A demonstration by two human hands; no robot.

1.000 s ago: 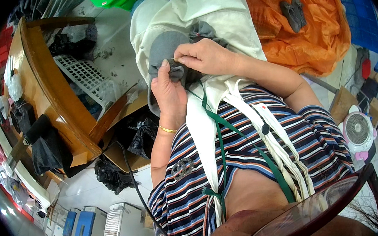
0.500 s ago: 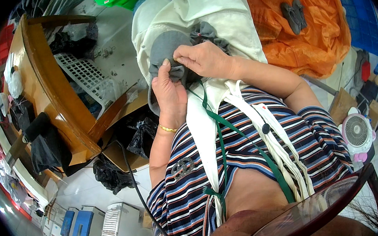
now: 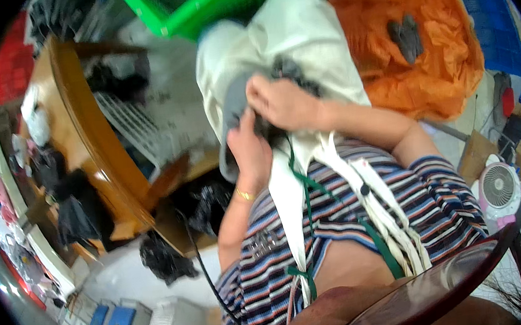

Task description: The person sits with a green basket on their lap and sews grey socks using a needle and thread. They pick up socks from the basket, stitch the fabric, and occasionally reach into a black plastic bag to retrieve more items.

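On my lap, over white cloth [image 3: 298, 30], lies a grey fabric piece [image 3: 235, 96] with a rounded far end. My left hand [image 3: 252, 154] holds it from the near left side, thumb pointing up and the other fingers mostly hidden. My right hand [image 3: 283, 105] is closed, its fingertips pinched at the fabric close to the left thumb. Whether a small tool sits in that pinch is too blurred to tell. Just beyond the right hand is a bunched dark grey fabric piece [image 3: 289, 69].
A green plastic crate [image 3: 196, 15] stands ahead. To the right, an orange sheet [image 3: 371, 76] bears a pair of grey shoe-like items [image 3: 406, 39]. A curved wooden furniture piece [image 3: 82, 136] and a cardboard box [image 3: 173, 233] are at left. A small fan [image 3: 500, 184] stands lower right.
The view has shifted and blurred, and more of the green crate shows. Both hands stay together on the grey fabric, which now appears more tilted.
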